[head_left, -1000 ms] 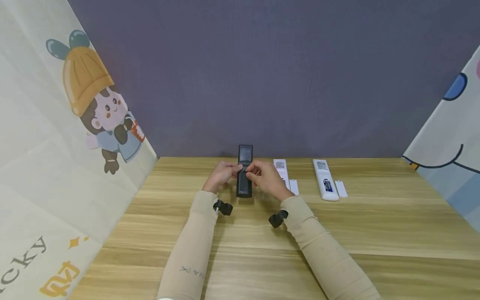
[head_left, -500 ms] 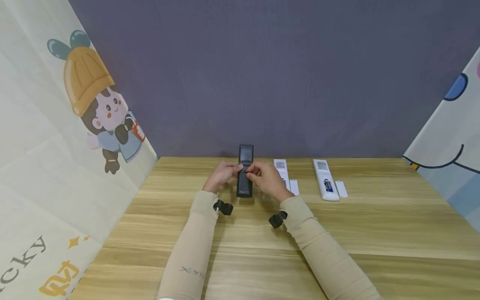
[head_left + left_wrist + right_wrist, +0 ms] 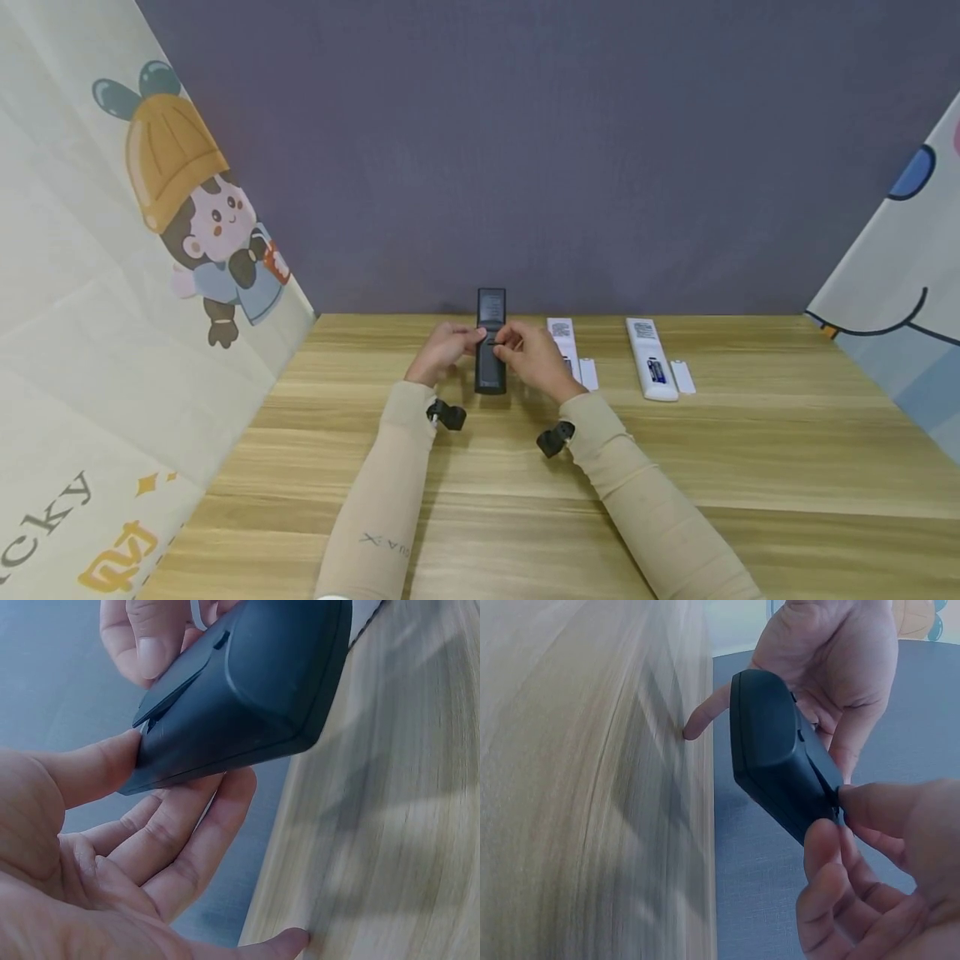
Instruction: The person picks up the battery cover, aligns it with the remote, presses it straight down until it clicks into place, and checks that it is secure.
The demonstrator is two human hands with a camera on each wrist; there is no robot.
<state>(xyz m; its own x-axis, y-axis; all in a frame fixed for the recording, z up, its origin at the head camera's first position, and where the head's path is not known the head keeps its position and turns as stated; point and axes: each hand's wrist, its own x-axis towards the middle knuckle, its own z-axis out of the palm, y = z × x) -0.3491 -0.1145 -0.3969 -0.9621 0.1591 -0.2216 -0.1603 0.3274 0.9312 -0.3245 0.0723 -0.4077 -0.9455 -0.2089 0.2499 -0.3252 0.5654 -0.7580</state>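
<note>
A black remote control [image 3: 491, 375] is held back side up above the far part of the table. My left hand [image 3: 444, 348] grips its left edge, thumb on the back and fingers beneath, as the left wrist view shows. With thumb and fingertips, my right hand [image 3: 534, 357] pinches the battery cover [image 3: 178, 684] at one end. That end stands lifted from the remote, leaving a thin gap; the other end still sits against the body. Whether batteries lie under the cover is hidden. In the right wrist view, a left fingertip [image 3: 697, 724] reaches the tabletop.
Two white remotes lie back up on the wooden table [image 3: 510, 517]: one [image 3: 561, 333] partly behind my right hand, another [image 3: 651, 362] farther right with batteries showing. Beside each lies a white battery cover, one [image 3: 588, 375] near, one [image 3: 683, 377] far. A dark wall [image 3: 555, 167] rises behind.
The black remote's lower end has shifted very slightly to the right. Both hands keep nearly the same place and hold; the white remotes and their covers stay put.
</note>
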